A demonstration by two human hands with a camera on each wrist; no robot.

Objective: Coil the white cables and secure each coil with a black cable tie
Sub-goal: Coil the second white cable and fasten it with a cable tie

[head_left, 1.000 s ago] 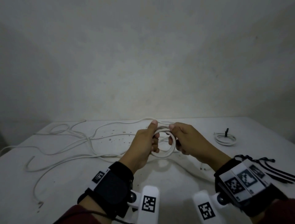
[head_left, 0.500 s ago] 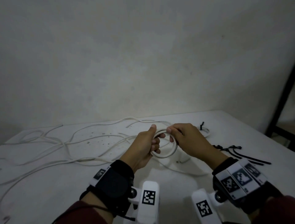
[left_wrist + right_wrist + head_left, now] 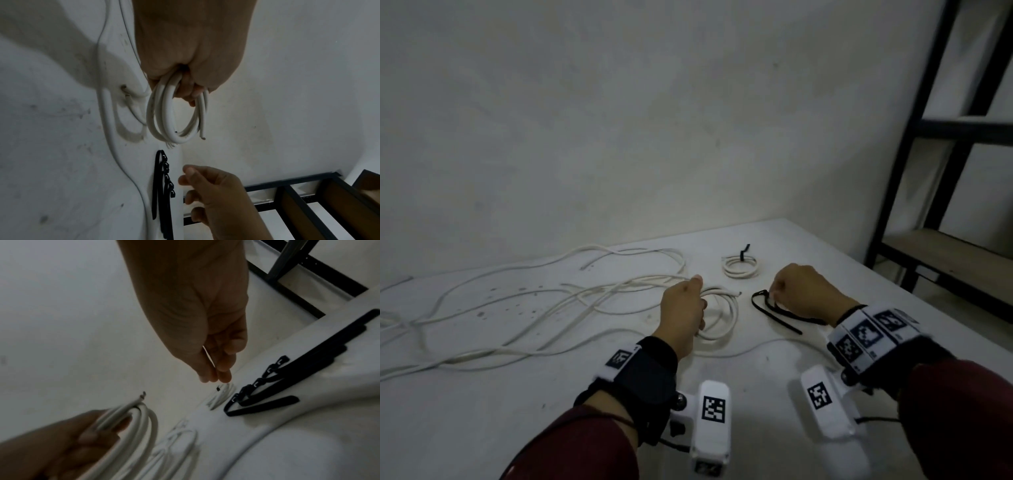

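Observation:
My left hand (image 3: 683,308) grips a small coil of white cable (image 3: 722,317) just above the table; in the left wrist view the loops (image 3: 170,116) hang from its curled fingers (image 3: 185,91), one cut end sticking out. My right hand (image 3: 791,291) hovers at the heads of several black cable ties (image 3: 774,313) lying on the table. Its fingers (image 3: 213,374) are close together and hold nothing. From the left wrist a small gap shows between the right hand (image 3: 216,194) and the ties (image 3: 162,186). A finished coil (image 3: 740,268) bound with a black tie lies farther back.
Long loose white cables (image 3: 517,308) sprawl over the left half of the white table (image 3: 482,411). The table's right edge runs close beside my right wrist. A black metal rack (image 3: 945,171) with wooden shelves stands beyond it at the right.
My right hand has let go of the coil and moved right to the black ties. My left hand keeps the coil and has lowered it. The head view has swung right.

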